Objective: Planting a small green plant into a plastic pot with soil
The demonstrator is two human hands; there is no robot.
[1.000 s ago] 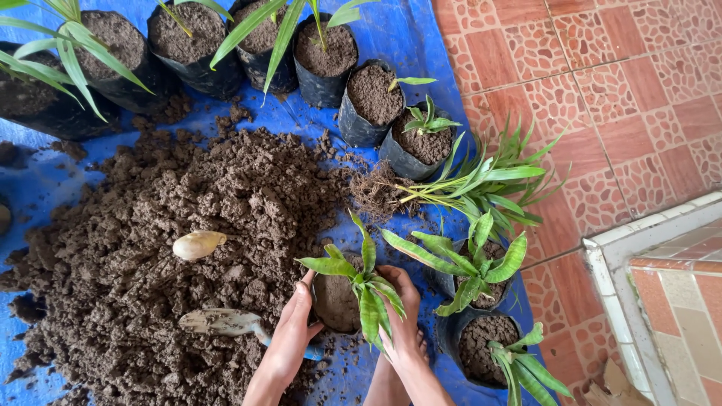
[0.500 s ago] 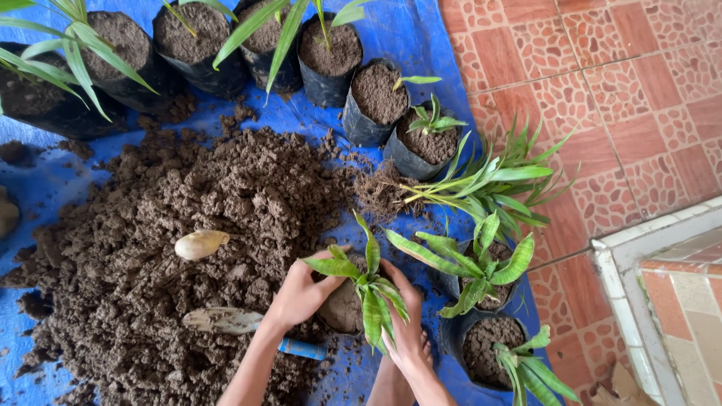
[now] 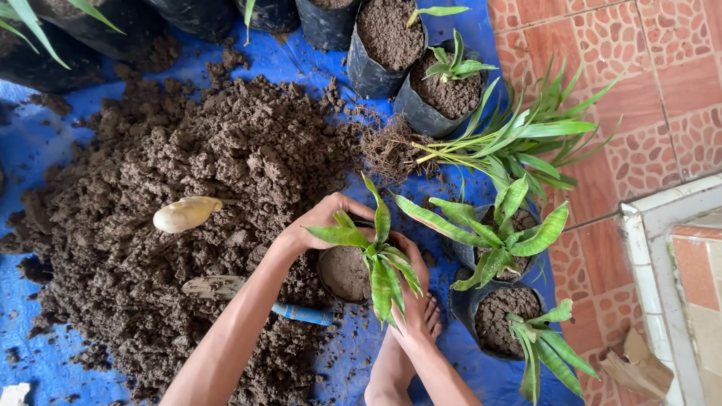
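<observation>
A small black grow bag [image 3: 342, 272] filled with brown soil stands at the edge of the soil heap, holding a young plant with mottled green, sword-shaped leaves [image 3: 376, 256]. My left hand [image 3: 320, 222] curls over the far rim of that bag. On the near right side my right hand [image 3: 414, 301] presses against the bag under the leaves. A bare foot shows just under my right hand.
A big heap of loose brown soil [image 3: 173, 195] covers the blue tarp [image 3: 45, 353]. In it lie a trowel with a blue handle [image 3: 256, 297] and a pale oval object [image 3: 186, 213]. Two potted plants [image 3: 496, 248] [image 3: 519, 331] stand right, bare-rooted plants [image 3: 481, 150] behind, more bags at the top.
My left hand has slid from the near left side of the bag up over its far rim. The camera has moved in closer and lower.
</observation>
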